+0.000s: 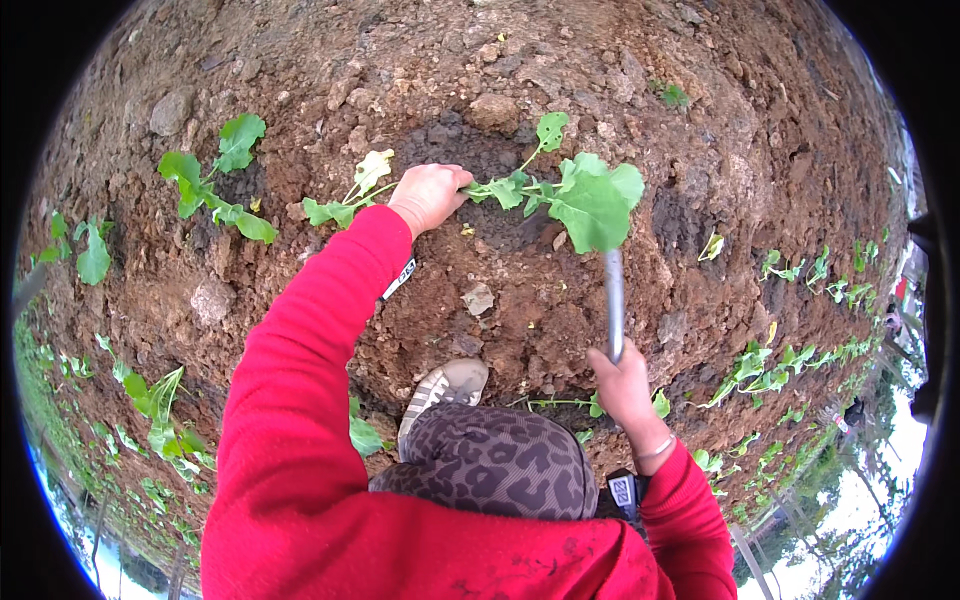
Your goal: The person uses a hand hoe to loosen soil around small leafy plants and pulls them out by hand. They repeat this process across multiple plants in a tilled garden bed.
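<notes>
A leafy green seedling (592, 195) with broad lobed leaves lies over a patch of dark, loosened soil (502, 225). My left hand (433, 196) grips its stem, while one small leaf and a pale yellow leaf (373, 169) stick out on the hand's near side. In my right hand (624, 382) is the metal handle (615, 300) of a tool. The far end of that handle passes under the seedling's largest leaf, so the tool's head is hidden.
Another leafy plant (206, 184) stands to the left in brown, cloddy earth. Rows of small plants (772, 371) run along the right side. Below me are my shoe (446, 386) and patterned trouser knee (495, 465). A large stone (171, 112) lies at upper left.
</notes>
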Demonstrator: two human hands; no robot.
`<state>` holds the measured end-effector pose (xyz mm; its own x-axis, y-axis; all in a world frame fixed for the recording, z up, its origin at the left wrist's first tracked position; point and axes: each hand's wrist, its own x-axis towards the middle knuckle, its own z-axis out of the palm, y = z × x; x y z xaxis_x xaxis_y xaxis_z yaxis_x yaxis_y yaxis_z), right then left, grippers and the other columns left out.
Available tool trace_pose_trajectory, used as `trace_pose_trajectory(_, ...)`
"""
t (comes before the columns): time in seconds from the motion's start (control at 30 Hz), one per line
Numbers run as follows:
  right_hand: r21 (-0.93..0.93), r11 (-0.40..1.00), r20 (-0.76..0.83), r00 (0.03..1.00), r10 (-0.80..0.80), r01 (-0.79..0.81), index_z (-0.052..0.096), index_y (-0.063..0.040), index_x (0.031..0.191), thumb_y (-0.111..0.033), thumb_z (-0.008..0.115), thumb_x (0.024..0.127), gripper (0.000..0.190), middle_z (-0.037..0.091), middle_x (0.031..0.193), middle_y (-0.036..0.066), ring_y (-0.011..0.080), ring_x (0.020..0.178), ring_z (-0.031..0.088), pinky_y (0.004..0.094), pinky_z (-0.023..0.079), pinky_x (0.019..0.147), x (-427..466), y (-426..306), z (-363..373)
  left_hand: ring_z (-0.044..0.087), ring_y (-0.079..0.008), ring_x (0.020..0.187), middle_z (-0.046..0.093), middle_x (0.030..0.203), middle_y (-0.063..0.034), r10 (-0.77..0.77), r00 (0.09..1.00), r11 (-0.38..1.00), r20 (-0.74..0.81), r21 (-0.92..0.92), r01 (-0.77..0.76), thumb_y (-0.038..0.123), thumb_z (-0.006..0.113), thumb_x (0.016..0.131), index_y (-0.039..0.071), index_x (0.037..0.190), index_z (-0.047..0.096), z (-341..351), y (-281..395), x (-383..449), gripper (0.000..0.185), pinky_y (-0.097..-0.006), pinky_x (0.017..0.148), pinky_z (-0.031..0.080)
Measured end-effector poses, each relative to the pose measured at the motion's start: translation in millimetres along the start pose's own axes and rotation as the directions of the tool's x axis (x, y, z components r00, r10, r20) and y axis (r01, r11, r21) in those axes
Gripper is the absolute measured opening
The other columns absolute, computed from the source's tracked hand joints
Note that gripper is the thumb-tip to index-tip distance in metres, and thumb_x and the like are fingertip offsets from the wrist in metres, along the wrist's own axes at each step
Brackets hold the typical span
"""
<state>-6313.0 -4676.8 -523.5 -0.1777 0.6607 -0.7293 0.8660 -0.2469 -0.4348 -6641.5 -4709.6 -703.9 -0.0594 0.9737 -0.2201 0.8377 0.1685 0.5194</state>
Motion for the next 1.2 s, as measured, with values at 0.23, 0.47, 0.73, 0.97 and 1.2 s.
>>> trace_pose_trajectory(0.23,0.357,0.911,0.213,0.968,0.134,-0.204,0.042,-0.007,0.085,-0.015,0.058,0.093,0.019,0.045,0.057,-0.002,0.0076,0.037,0.04,0.0247,0.032,0.031,32.0,5.3,33.1,0.064,-0.0288,0.092,0.064,0.099,-0.0081,0.004,1.0,1.0,0.016,-0.018,-0.004,0.023,0.066,0.078,0.01,0.101,0.065,-11.4,9.5,-2.3,0.027,-0.0389,0.08,0.052)
trace_pose_trajectory(0.47,0.304,0.945,0.023,0.991,-0.129,0.116,0.046,-0.007,0.084,-0.018,0.059,0.092,0.018,0.045,0.059,-0.002,0.0059,0.044,0.041,0.0222,0.035,0.038,-19.5,5.6,-4.3,0.063,-0.0313,0.09,0.057,0.101,-0.0112,-0.214,0.976,0.973,0.032,0.092,0.21,0.051,0.056,0.083,0.007,0.096,0.063,-25.8,46.1,3.0,0.046,-0.0437,0.077,0.051)
trace_pose_trajectory(0.73,0.01,0.994,0.389,0.917,0.093,-0.105,0.049,-0.004,0.088,-0.014,0.062,0.089,0.017,0.052,0.061,0.004,0.0162,0.044,0.049,0.0301,0.043,0.04,-58.8,11.4,-57.2,0.062,-0.0357,0.092,0.063,0.098,-0.017,-0.354,0.935,0.912,-0.026,-0.233,0.339,0.04,0.056,0.085,0.006,0.097,0.066,-37.3,34.8,11.0,0.038,-0.0437,0.083,0.049)
trace_pose_trajectory(0.97,-0.538,0.823,0.23,0.971,-0.068,0.185,0.048,0.002,0.09,-0.018,0.062,0.087,0.024,0.063,0.071,0.024,0.0402,0.064,0.064,0.0482,0.053,0.059,-29.1,24.5,-19.2,0.064,-0.0353,0.093,0.067,0.099,-0.0182,-0.296,0.955,0.895,0.028,-0.342,0.287,0.041,0.059,0.081,0.005,0.097,0.069,-38.4,21.0,14.3,0.04,-0.0413,0.084,0.05)
trace_pose_trajectory(1.2,-0.717,0.672,0.244,0.97,-0.009,0.186,0.047,0.001,0.101,-0.009,0.04,0.094,0.014,0.066,0.088,0.025,0.04,0.083,0.067,0.0488,0.054,0.073,36.4,-22.9,23.4,0.062,-0.0324,0.095,0.065,0.103,-0.0155,-0.23,0.97,0.904,0.078,-0.352,0.243,0.039,0.065,0.079,0.006,0.098,0.068,-37.5,23.9,7.1,0.038,-0.0392,0.086,0.049)
